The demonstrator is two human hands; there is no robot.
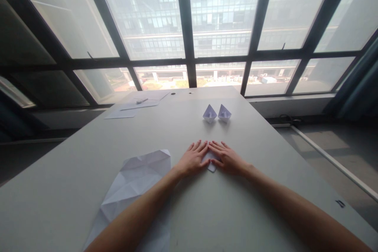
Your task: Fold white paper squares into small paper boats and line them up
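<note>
A small folded piece of white paper (212,167) lies flat on the white table, mostly covered by my hands. My left hand (193,156) rests on its left side with the fingers stretched out. On the right side my right hand (226,157) lies flat too, fingers extended, its fingertips close to those of the left. Both thumbs are near the paper's lower part. Just beyond the hands stand two folded paper boats (210,114), side by side. A large creased sheet of paper (134,183) lies to the left, partly hidden under my left forearm.
Flat sheets of paper (121,114) lie at the table's far left, with a small pale object (142,101) on top that I cannot make out. The white table (260,204) reaches toward large windows. A dark mark (340,203) shows near its right edge.
</note>
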